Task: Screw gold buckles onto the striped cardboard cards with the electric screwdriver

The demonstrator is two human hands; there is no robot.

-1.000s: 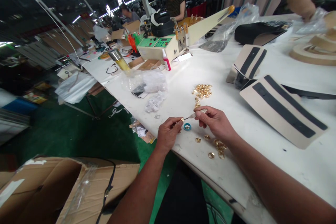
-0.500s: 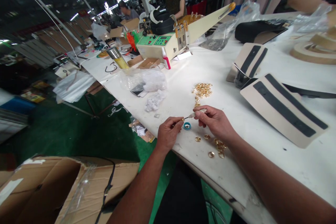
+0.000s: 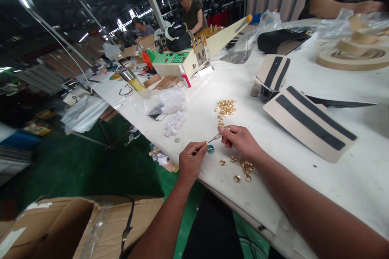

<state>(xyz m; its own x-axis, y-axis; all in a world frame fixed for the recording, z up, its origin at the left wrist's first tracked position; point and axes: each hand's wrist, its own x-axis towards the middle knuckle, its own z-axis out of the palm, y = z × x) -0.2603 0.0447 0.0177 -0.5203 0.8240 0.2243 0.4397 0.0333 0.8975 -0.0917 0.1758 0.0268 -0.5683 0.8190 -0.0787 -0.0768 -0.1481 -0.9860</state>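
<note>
My left hand is closed at the fingertips, pinching a tiny gold metal piece over the table's near edge. In my right hand is a small screwdriver with a pale handle and a thin dark shaft. Its tip meets the gold piece at the left fingertips; the exact contact is too small to make out. Just below the tip sits a small blue-green round cap with little bits inside. Gold rings lie beside my right wrist, and a heap of small gold fittings lies beyond that hand.
Crumpled white plastic lies left of the heap. Behind stand a red-and-white bottle and a machine with a green panel. Striped beige panels rest at right. A cardboard box is at lower left. Other people are farther back.
The camera view has shifted, so the table's things appear farther left. The screwdriver slants more steeply down to the gold piece. Both hands keep their grips.
</note>
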